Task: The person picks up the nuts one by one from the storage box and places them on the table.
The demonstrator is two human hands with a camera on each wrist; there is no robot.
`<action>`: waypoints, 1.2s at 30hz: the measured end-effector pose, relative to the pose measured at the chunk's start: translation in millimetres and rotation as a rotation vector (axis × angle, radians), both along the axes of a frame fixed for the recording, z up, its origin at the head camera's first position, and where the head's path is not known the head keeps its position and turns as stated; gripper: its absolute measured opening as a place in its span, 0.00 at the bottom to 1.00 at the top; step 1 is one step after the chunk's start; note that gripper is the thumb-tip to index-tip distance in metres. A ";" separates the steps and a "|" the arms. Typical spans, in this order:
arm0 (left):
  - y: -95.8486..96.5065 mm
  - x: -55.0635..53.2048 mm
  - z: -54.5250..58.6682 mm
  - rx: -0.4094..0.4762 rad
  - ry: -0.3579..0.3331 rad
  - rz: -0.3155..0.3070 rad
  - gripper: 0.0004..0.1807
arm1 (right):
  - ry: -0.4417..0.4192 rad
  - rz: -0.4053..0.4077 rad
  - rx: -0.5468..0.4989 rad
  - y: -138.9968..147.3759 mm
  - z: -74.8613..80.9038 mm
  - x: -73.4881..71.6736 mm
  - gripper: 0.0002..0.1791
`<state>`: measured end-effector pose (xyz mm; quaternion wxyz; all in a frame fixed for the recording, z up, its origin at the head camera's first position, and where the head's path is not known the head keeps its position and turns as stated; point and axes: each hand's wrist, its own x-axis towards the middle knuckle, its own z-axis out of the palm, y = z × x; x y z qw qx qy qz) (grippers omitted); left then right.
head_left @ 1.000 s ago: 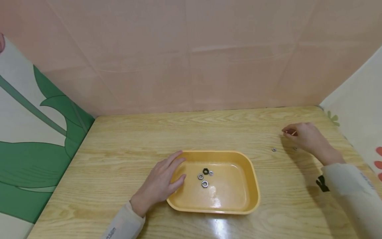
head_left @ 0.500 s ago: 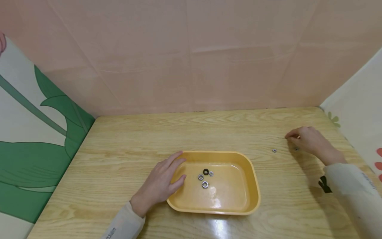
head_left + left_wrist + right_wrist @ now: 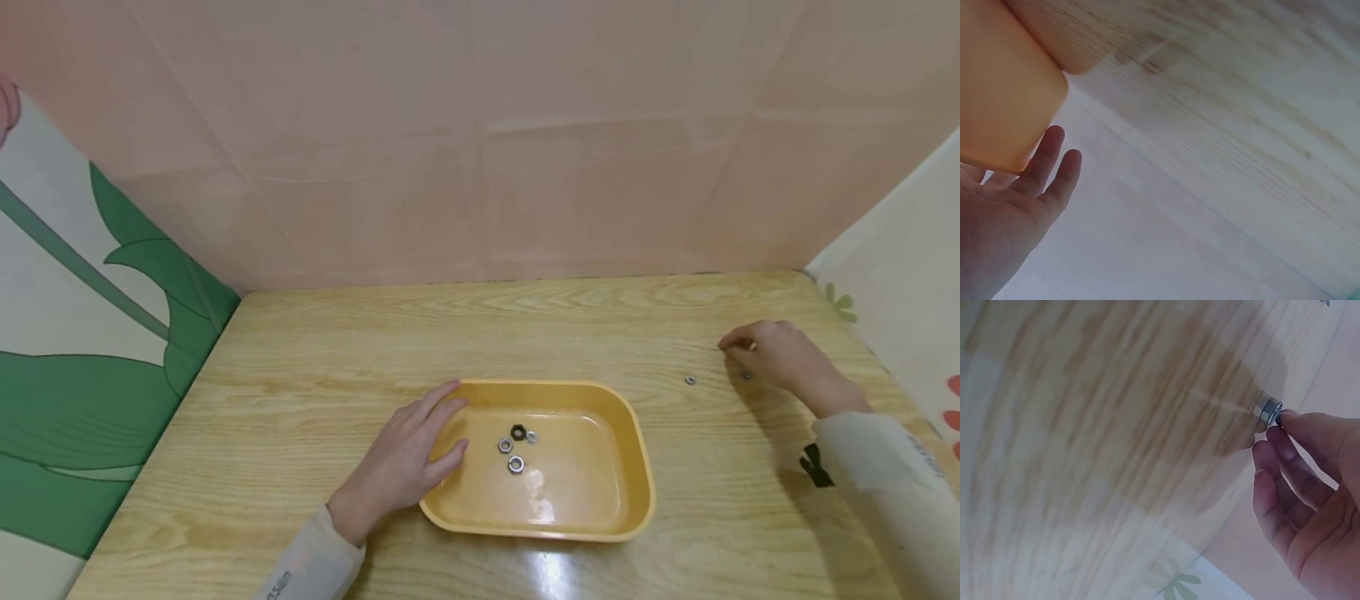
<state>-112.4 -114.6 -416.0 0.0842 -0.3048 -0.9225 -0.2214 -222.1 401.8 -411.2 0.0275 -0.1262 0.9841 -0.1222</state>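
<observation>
In the head view my left hand (image 3: pixel 405 450) rests on the left rim of a yellow plastic tray (image 3: pixel 637 467), fingers spread and relaxed. The left wrist view shows its fingers along the tray wall (image 3: pixel 1010 81). Inside the tray lie a black hex nut (image 3: pixel 518 432) and several silver nuts (image 3: pixel 516 465). Far to the right, my right hand (image 3: pixel 780 358) is low over the wooden table, thumb and fingertips together. Its wrist view shows a small dark piece (image 3: pixel 1279 419) pinched at the fingertips; its kind cannot be told. A silver nut (image 3: pixel 1269 410) shows right beside them.
Two small nuts lie on the table near the right hand, one to its left (image 3: pixel 691 380) and one under it (image 3: pixel 746 376). A black strap (image 3: pixel 815 467) shows by the right sleeve. A pink wall (image 3: pixel 480 167) rises behind the table; patterned panels (image 3: pixel 67 333) flank it.
My right hand has shifted slightly right and lower towards the table, its thumb and fingertips closing together. The left hand, tray and nuts have stayed in place.
</observation>
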 end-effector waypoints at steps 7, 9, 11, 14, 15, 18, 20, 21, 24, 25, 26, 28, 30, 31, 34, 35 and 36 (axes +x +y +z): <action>-0.2 0.6 0.7 -0.003 -0.003 0.003 0.27 | 0.020 -0.004 0.000 -2.1 -0.2 1.1 0.11; -0.4 0.8 0.7 -0.003 0.000 0.004 0.27 | 0.031 -0.002 0.001 -2.1 -0.2 1.0 0.10; -0.6 0.8 0.7 -0.002 0.001 0.005 0.27 | 0.044 0.002 0.004 -2.0 -0.1 0.9 0.10; -0.7 0.6 0.9 0.002 -0.002 0.005 0.27 | 0.052 0.003 0.007 -2.2 0.7 0.7 0.11; -0.7 0.6 1.1 0.004 -0.004 0.005 0.27 | 0.047 0.002 0.008 -2.4 1.1 0.7 0.11; -0.8 0.5 1.7 0.006 -0.011 0.004 0.27 | 0.020 -0.006 0.009 -4.0 3.6 1.2 0.13; -0.8 0.5 2.0 0.005 -0.015 0.005 0.27 | 0.008 -0.009 0.010 -6.3 5.6 2.1 0.15; -0.9 0.5 2.0 0.004 -0.016 0.005 0.27 | 0.005 -0.010 0.011 -7.6 6.7 2.7 0.15; -1.4 0.2 2.2 0.000 -0.018 0.004 0.27 | 0.006 -0.008 0.014 -12.0 10.2 5.4 0.15; -1.5 0.3 2.0 0.000 -0.017 0.004 0.27 | 0.010 -0.006 0.015 -13.4 10.7 6.0 0.15; -1.5 0.4 1.9 0.000 -0.016 0.004 0.27 | 0.014 -0.004 0.016 -14.7 11.5 6.5 0.15; -1.5 0.5 1.9 -0.001 -0.015 0.004 0.27 | 0.019 -0.001 0.011 -17.1 12.9 7.7 0.14; -1.3 0.7 2.0 -0.001 -0.016 0.004 0.27 | 0.029 0.004 0.002 -20.0 14.4 9.3 0.14; -1.2 0.8 2.1 0.000 -0.018 0.004 0.27 | 0.031 0.006 -0.001 -21.1 15.3 9.9 0.14; -0.7 0.8 2.3 0.002 -0.022 0.005 0.27 | 0.039 0.011 -0.014 -25.1 17.6 12.2 0.14; -0.5 0.8 2.4 0.002 -0.023 0.005 0.27 | 0.041 0.010 -0.019 -26.9 18.4 13.1 0.14; -0.4 0.9 2.4 0.001 -0.025 0.006 0.27 | 0.043 0.011 -0.024 -28.8 19.4 14.0 0.14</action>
